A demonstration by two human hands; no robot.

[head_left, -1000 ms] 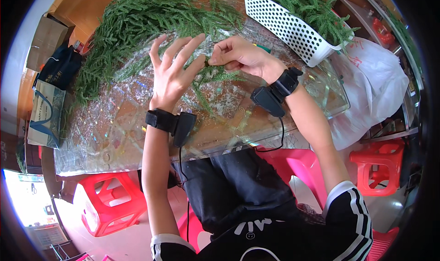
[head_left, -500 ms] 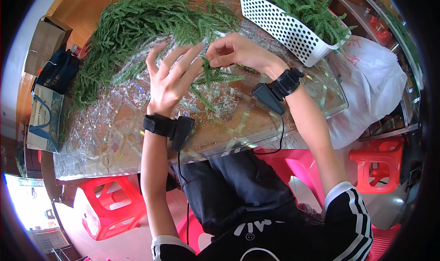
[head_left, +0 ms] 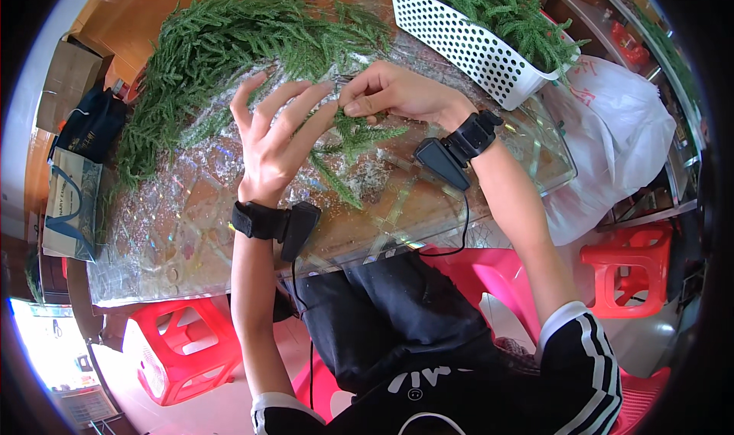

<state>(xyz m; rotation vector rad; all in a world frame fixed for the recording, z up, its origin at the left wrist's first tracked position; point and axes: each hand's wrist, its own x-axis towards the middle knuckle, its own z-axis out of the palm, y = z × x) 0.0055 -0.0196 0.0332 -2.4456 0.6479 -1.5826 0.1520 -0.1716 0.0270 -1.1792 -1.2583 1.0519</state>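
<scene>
Above the near middle of the table, a small green pine sprig with needle-covered side shoots hangs at my fingertips. My left hand shows its back; its index finger meets the sprig's upper end while the other fingers fan out, and the thumb is hidden. On the right, thumb and forefinger of my right hand pinch that same end, almost touching the left fingertip. The exact grip point is covered by the fingers. Behind my hands lies a large heap of green pine sprigs.
A white perforated basket full of greenery stands at the far right, beside a white plastic bag. White flakes litter the clear-covered table. Paper bags sit at the left. Red stools flank my legs.
Both hands stay close together at the sprig's end. The right fingertips have shifted slightly left, and the sprig's lower shoot hangs a little lower. The whole view has moved slightly.
</scene>
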